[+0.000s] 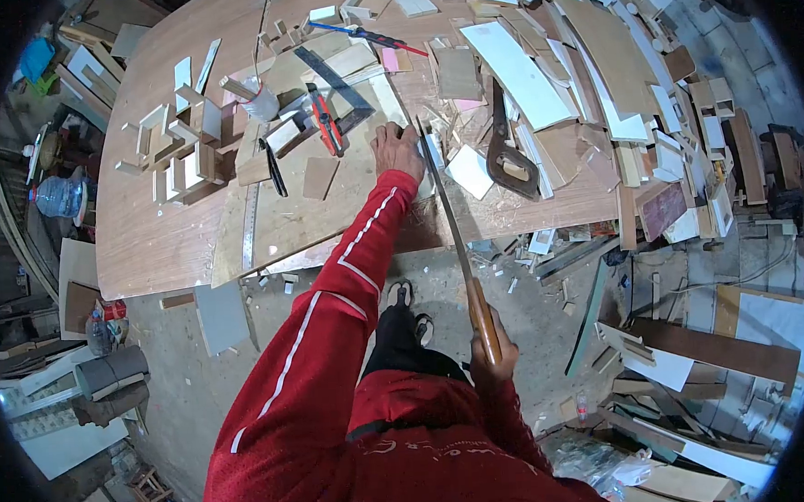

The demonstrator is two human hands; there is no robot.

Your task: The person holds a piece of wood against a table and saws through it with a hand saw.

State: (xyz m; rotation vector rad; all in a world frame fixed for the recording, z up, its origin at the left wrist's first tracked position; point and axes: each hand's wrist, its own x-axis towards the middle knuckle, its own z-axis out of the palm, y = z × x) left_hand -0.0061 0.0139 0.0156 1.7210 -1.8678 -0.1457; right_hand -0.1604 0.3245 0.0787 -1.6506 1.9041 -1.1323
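My right hand [494,359] is wrapped round the wooden handle of a handsaw [453,214], seen nearly edge-on. Its long blade points away from me, past the front edge of the table, and its tip lies just right of my left hand [397,149]. The left hand presses down on the wooden board [296,225] with fingers bent; what lies under them is hidden. Left of that hand are a red-handled tool [324,123] and a dark carpenter's square [339,83]. A second handsaw [512,169] with a dark handle lies to the right.
Small wooden box pieces [188,167] and a cup with sticks [258,102] stand at the left of the table [148,255]. A metal ruler [250,227] lies near the front. Offcuts [520,72] crowd the right side. Scraps litter the floor [291,384].
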